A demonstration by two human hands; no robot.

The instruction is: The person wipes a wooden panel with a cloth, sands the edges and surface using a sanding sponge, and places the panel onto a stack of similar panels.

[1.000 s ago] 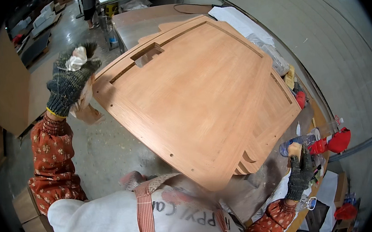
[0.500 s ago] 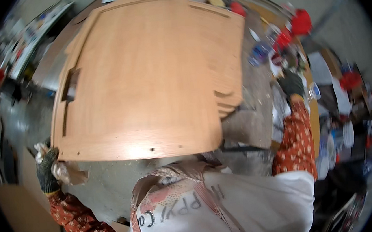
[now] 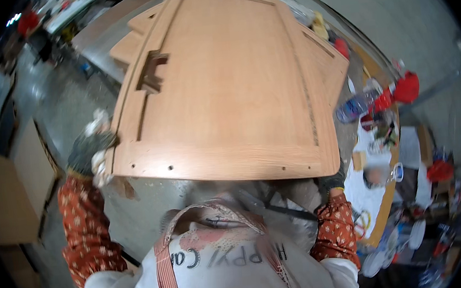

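Note:
A large light-brown wooden panel point(image 3: 220, 90) with a routed groove, a notched cutout and small holes lies over similar panels point(image 3: 318, 54) on the work table. At its near left edge my left hand point(image 3: 89, 151), in a dark glove, is closed round a crumpled white rag point(image 3: 97, 123) and meets the panel's side. My right hand point(image 3: 332, 181), gloved too, is at the near right corner of the panel. It appears to grip that corner from below, with most of its fingers hidden under the wood.
A clear plastic bottle point(image 3: 357, 105), a red object point(image 3: 405, 87) and white paper point(image 3: 370, 186) lie along the table's right side. Cardboard point(image 3: 12, 190) stands on the floor at left. Boxes and clutter sit right of the table. A long bench point(image 3: 73, 7) is at far left.
My right hand has come from the cluttered right side of the table to the panel's near right corner. The panel has turned and lies differently over the stack. My left hand keeps the rag.

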